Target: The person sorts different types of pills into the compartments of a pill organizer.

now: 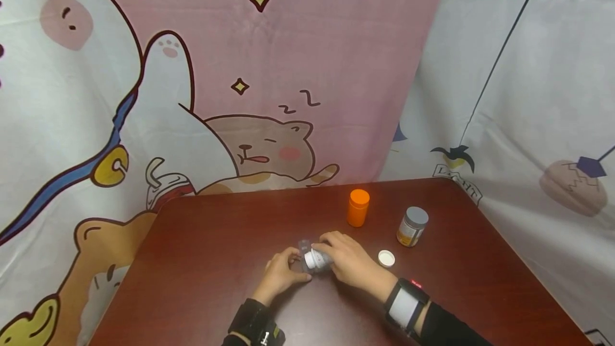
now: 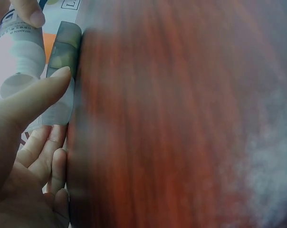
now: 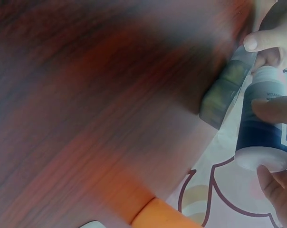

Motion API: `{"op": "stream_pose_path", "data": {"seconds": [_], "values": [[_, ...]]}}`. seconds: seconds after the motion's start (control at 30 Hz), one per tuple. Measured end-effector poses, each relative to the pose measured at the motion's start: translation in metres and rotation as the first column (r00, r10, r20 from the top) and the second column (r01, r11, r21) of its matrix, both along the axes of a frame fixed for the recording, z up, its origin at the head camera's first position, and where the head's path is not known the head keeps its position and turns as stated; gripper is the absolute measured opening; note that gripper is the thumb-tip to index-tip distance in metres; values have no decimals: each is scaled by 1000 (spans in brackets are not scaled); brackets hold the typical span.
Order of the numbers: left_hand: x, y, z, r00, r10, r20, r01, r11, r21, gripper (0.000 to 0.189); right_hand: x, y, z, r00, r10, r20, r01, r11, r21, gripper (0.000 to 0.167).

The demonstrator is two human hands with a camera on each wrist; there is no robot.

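My right hand (image 1: 349, 258) grips a white and dark-blue vitamin bottle (image 3: 260, 126). The bottle is uncapped and tipped, its white mouth pointing left over a small translucent grey pill organizer (image 1: 304, 246). In the left wrist view the organizer (image 2: 67, 45) shows several compartments in a row, some with yellowish-green contents. My left hand (image 1: 280, 275) holds the organizer's near end between thumb and fingers on the table. The bottle and fingers hide part of the box. A round white cap (image 1: 386, 258) lies beside my right wrist.
An orange bottle (image 1: 357, 208) stands upright behind my right hand. To its right stands a jar (image 1: 412, 226) with a grey lid and a yellow-white label. The dark red wooden table (image 1: 230, 239) ends at a cartoon-printed cloth (image 1: 336, 57) behind it.
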State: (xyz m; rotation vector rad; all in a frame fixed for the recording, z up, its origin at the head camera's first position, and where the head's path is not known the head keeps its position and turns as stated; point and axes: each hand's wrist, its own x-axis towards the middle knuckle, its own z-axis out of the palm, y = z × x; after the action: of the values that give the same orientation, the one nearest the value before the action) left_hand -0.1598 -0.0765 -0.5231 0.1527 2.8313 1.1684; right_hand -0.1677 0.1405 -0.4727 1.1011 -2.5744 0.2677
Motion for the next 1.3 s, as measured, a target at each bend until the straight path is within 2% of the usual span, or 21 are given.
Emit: {"op": "stream_pose_path", "data": {"seconds": [0.43, 0.87, 1.03, 1.3], "values": [[0, 1, -1, 1000, 3, -5, -3, 1000, -7, 57, 0, -7, 4, 999, 31, -41, -28, 996, 89, 66], [0, 1, 0, 1000, -3, -26, 3, 1000, -5, 59, -4, -13, 6, 997, 47, -56, -38, 988, 149, 72], [-1, 1, -3, 1000, 5, -10, -5, 1000, -3, 58, -5, -16, 5, 996, 58, -74, -45, 985, 166, 71], [1, 1, -1, 1000, 7, -14, -7, 1000, 5, 57, -5, -18, 6, 995, 64, -82, -48, 982, 181, 71]]}}
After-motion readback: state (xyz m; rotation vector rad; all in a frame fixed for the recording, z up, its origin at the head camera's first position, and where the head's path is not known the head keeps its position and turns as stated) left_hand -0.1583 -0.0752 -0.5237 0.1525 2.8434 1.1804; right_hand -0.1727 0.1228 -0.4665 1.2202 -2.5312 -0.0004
